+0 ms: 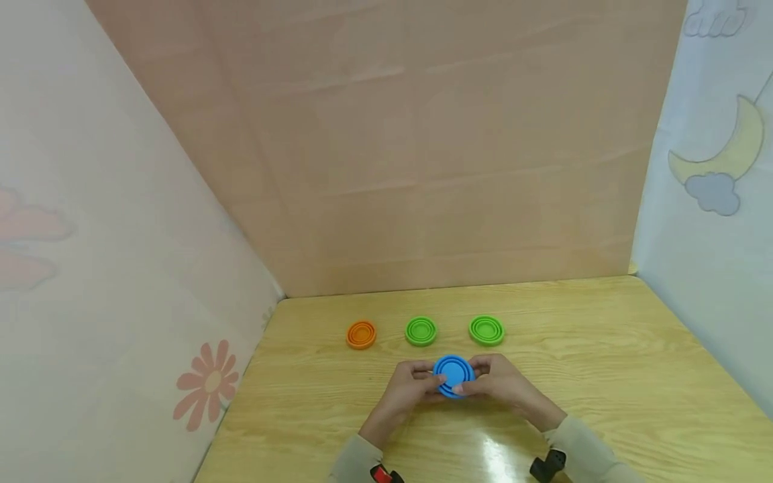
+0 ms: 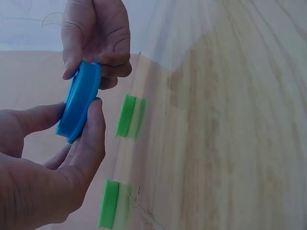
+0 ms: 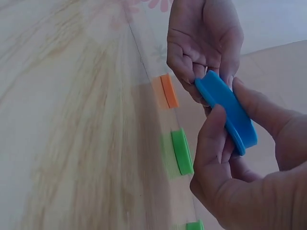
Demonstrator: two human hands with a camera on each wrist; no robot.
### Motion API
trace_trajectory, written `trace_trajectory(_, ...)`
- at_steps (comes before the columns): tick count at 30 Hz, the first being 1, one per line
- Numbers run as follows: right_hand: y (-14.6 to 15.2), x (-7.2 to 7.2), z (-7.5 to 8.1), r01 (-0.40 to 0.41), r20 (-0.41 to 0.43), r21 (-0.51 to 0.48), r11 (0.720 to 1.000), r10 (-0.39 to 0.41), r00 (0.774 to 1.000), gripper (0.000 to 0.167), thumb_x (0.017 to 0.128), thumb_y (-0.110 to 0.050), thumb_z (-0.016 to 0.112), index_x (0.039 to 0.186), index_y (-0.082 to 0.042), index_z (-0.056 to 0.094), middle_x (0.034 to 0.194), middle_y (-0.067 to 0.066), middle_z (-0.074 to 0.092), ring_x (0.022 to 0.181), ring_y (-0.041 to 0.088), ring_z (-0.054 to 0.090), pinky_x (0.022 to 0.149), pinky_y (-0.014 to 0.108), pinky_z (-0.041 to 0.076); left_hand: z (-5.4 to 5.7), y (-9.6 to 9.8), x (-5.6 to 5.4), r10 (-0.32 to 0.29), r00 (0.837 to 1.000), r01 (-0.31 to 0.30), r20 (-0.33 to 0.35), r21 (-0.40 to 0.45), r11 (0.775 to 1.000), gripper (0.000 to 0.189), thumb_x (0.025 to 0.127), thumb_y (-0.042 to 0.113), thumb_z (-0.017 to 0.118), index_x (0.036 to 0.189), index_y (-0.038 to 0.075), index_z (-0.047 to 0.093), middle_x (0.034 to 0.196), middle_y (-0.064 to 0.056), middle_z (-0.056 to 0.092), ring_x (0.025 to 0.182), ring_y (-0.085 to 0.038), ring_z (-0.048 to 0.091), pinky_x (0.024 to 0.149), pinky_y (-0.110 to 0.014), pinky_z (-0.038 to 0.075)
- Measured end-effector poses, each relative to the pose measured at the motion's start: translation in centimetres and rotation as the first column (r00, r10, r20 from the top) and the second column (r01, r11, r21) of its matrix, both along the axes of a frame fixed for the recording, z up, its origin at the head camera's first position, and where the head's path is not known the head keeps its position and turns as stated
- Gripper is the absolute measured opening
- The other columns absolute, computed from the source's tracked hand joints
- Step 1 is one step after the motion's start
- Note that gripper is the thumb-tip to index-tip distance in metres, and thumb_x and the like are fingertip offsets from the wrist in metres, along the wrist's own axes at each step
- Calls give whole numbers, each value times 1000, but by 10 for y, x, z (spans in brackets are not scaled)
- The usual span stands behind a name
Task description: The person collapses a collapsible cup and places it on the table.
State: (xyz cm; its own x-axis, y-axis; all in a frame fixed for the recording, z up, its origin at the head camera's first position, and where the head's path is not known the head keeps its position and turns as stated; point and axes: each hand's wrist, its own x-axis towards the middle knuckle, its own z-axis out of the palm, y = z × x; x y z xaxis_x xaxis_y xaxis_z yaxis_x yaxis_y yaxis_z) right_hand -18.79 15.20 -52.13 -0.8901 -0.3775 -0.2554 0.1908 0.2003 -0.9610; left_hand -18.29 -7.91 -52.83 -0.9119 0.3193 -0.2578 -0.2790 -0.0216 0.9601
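A round blue collapsible cup point(image 1: 454, 373), folded flat into concentric rings, is held above the table between both hands. My left hand point(image 1: 407, 387) pinches its left side, thumb on the ringed face and fingers behind. On the opposite side my right hand point(image 1: 504, 382) grips the rim the same way, its thumb near the lower edge. In the left wrist view the blue cup point(image 2: 80, 103) appears edge-on between the two hands. From the right wrist the blue cup point(image 3: 228, 112) shows tilted, with fingertips on both of its faces.
Behind the hands, an orange folded cup point(image 1: 361, 334) and two green folded cups, one in the middle point(image 1: 421, 331) and one to the right point(image 1: 486, 331), lie in a row on the wooden table point(image 1: 604, 362). A brown panel point(image 1: 423, 147) rises at the table's back edge.
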Motion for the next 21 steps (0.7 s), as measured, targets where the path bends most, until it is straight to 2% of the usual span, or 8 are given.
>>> trace_trajectory(7,2,2,3,25,12,-35,999,-25,1000,46,97,-19,77,125,15,62,102,15,75,88,22,77,80,43,69,-6,3,-5,21,1000,-21,-11,-31,999,34,95,6,76,126,-6,71,103,-17,81,94,-26,80,83,-41,68)
trace_trajectory(13,4,2,1,46,-4,-46,998,-47,999,45,97,-10,75,127,20,59,102,17,75,83,21,77,78,43,69,-6,6,-5,39,999,-41,-27,-73,996,32,95,7,77,125,-3,72,101,-14,81,93,-23,80,81,-38,68)
trace_trajectory(21,6,3,5,23,-40,-42,999,-25,999,47,96,-14,76,127,19,61,104,16,72,85,20,74,80,44,69,-1,4,-6,25,1000,-25,17,-11,1000,31,94,6,77,124,-4,73,103,-18,81,92,-24,80,83,-42,68)
